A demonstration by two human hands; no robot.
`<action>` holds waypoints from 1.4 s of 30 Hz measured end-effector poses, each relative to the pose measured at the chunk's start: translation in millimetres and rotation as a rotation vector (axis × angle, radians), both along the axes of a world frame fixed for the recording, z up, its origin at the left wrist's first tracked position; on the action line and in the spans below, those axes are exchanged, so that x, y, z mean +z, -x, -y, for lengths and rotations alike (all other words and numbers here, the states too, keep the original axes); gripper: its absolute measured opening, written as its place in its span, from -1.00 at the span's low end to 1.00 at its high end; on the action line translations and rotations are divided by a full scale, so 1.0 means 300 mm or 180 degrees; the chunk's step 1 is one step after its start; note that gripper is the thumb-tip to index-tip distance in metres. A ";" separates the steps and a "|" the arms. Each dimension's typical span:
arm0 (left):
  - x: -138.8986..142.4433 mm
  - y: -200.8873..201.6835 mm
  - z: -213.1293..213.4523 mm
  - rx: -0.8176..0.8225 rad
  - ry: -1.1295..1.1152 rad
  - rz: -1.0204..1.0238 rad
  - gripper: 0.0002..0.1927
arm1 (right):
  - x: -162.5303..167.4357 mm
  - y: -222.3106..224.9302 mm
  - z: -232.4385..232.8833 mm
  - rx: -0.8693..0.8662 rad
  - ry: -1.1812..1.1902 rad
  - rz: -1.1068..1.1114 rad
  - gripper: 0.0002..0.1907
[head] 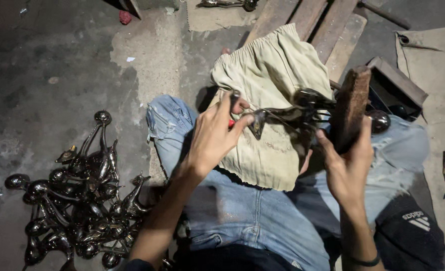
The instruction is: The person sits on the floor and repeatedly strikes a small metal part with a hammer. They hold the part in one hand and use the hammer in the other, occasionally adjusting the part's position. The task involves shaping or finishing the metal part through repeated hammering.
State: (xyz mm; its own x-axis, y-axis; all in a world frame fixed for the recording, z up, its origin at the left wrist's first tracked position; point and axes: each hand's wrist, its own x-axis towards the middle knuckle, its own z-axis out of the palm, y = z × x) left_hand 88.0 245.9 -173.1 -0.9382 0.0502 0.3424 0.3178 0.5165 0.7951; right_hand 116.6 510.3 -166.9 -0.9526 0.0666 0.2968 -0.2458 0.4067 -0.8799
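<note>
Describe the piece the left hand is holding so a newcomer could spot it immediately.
Find the beige cloth over the person's lap. On it, the left hand pinches a dark metal piece. Unlike the similar pieces heaped on the floor, it is alone, beside the wooden block.

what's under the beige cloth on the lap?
Under the beige cloth: blue jeans, showing at the knees and below its hem. On top lies a dark metal piece, held by the left hand. Whatever else lies beneath is hidden.

1 head view, looking steeply down, close over lap (242, 211), concrete floor (47, 75) around.
</note>
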 end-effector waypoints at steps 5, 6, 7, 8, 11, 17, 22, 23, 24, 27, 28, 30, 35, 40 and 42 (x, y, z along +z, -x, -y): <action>-0.021 0.017 -0.005 -0.0129 0.0214 -0.0131 -0.72 | -0.030 0.029 0.020 0.0020 0.0486 -0.0022 -0.45; -0.023 0.017 -0.011 -0.0086 0.0386 -0.0076 -0.69 | -0.029 0.031 0.023 0.0049 0.0634 -0.0084 -0.41; -0.025 0.011 -0.018 -0.0044 0.0558 -0.0033 -0.66 | -0.026 0.033 0.022 0.0049 0.0743 -0.0160 -0.39; -0.025 0.002 -0.023 -0.0007 0.0731 0.0014 -0.62 | -0.023 0.035 0.023 0.0044 0.0852 -0.0232 -0.37; -0.019 -0.045 -0.038 -0.0273 0.1131 -0.1203 -0.74 | -0.029 0.046 0.010 0.0035 0.1062 -0.0353 -0.29; -0.009 -0.114 -0.113 -0.1094 0.0098 -0.0954 -0.92 | -0.095 0.057 -0.076 0.0596 0.1285 -0.0765 -0.42; 0.028 -0.103 -0.168 -0.0969 0.0460 -0.1150 -0.79 | -0.082 0.068 -0.115 0.0622 0.1097 -0.1063 -0.45; 0.035 -0.094 -0.171 -0.0923 0.0511 -0.1141 -0.76 | -0.078 0.076 -0.113 0.0568 0.1008 -0.1130 -0.43; 0.048 -0.092 -0.172 -0.0905 0.0387 -0.1032 -0.60 | -0.063 0.094 -0.130 0.0632 0.1007 -0.1136 -0.45; 0.072 -0.093 -0.156 -0.0911 0.0169 -0.0599 -0.26 | -0.030 0.127 -0.182 0.1086 0.1216 -0.1038 -0.53; 0.076 -0.095 -0.153 -0.0942 0.0194 -0.0404 -0.27 | -0.032 0.121 -0.188 0.0959 0.0965 -0.1184 -0.50; 0.075 -0.101 -0.151 -0.0893 0.0182 -0.0287 -0.32 | -0.052 0.070 -0.175 0.0736 0.0532 -0.1456 -0.46; 0.033 -0.121 -0.163 -0.0586 0.0167 -0.0642 -0.53 | -0.103 0.040 -0.187 0.0216 -0.0367 -0.1633 -0.47; -0.025 -0.181 -0.142 -0.0845 0.0081 -0.0835 -0.66 | -0.104 0.056 -0.152 -0.0119 -0.0665 -0.1571 -0.53; -0.042 -0.192 -0.144 -0.0801 0.0088 -0.0941 -0.66 | -0.112 0.051 -0.130 -0.0211 -0.0673 -0.1586 -0.50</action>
